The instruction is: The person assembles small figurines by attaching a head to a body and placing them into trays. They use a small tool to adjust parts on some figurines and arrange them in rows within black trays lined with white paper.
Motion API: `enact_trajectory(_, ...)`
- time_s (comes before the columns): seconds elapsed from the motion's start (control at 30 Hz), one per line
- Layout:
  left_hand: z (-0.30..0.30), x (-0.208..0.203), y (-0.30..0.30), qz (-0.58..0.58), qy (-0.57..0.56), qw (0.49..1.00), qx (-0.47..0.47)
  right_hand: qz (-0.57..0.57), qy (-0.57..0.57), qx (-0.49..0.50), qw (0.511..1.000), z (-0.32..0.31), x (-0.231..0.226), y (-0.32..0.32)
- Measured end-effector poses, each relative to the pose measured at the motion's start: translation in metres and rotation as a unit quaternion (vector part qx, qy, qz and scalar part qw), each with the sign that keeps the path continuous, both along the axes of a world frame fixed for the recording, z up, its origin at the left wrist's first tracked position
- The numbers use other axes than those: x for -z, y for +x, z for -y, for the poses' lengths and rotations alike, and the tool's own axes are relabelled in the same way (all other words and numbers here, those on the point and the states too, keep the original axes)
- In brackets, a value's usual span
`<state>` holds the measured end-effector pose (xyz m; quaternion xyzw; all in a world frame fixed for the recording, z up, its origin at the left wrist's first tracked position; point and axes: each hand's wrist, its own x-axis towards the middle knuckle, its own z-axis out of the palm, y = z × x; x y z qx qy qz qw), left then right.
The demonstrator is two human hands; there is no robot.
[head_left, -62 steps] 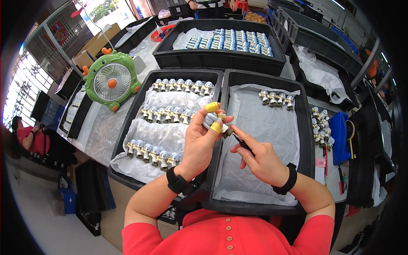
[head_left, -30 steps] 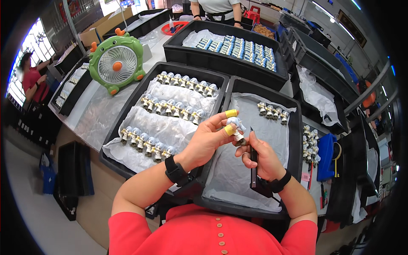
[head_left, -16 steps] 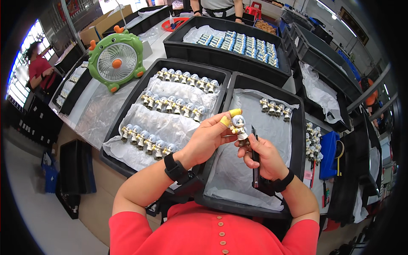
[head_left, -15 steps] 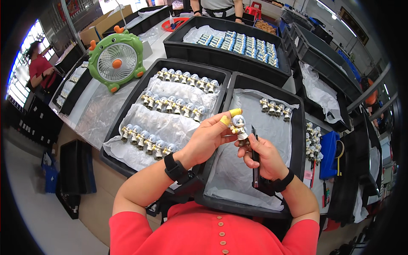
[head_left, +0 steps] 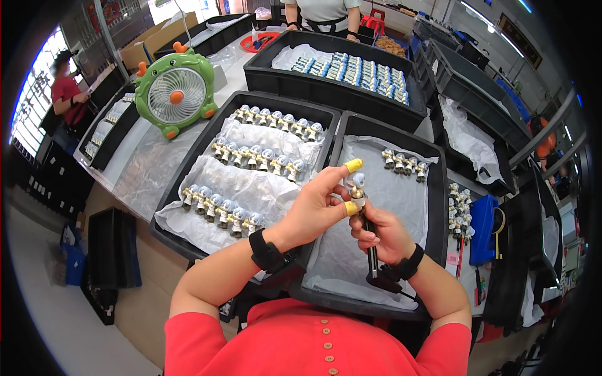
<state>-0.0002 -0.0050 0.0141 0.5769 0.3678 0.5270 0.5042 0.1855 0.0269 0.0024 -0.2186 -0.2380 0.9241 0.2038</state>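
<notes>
Over the right tray, my left hand [head_left: 316,207] holds a small pale-haired figurine [head_left: 357,186] in a white outfit. Its thumb and index finger wear yellow finger covers; the index points up, off the figurine. My right hand [head_left: 387,235] grips a slim black knife-like tool [head_left: 372,260], its lower end pointing toward me. The tool's upper end meets the figurine's lower part, where fingers hide the contact. Behind my hands, a short row of similar figurines [head_left: 402,164] lies on the paper in the right black tray [head_left: 441,194].
At left, a black tray [head_left: 195,160] carries three figurine rows between paper layers. Behind stands a larger filled tray [head_left: 332,94]. A green fan [head_left: 175,94] is at the back left. Loose figurines [head_left: 459,213] and a blue box [head_left: 484,229] lie at right. Another person [head_left: 323,15] stands across.
The figurine has turned from facing me to a more sideways pose. My left index finger has lifted off it, and the tool has tilted, its upper end now hidden by the fingers.
</notes>
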Motion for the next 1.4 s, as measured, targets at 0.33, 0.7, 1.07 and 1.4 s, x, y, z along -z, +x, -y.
enact_trajectory(0.33,0.002,-0.003,0.001,-0.095,0.051,0.993,-0.047,0.027,0.008,0.012,1.000,0.002,0.003,-0.004)
enact_trajectory(0.7,0.005,-0.055,-0.069,-0.028,-0.005,0.995,-0.094,0.127,0.188,0.048,0.973,0.003,-0.011,-0.001)
enact_trajectory(1.07,0.040,0.010,-0.096,-0.556,-0.054,0.828,0.038,0.115,0.210,0.080,0.968,-0.006,-0.014,0.003)
enact_trajectory(1.4,0.031,0.015,-0.093,-0.631,-0.055,0.772,0.053,0.134,0.225,0.090,0.961,-0.009,-0.014,0.004)
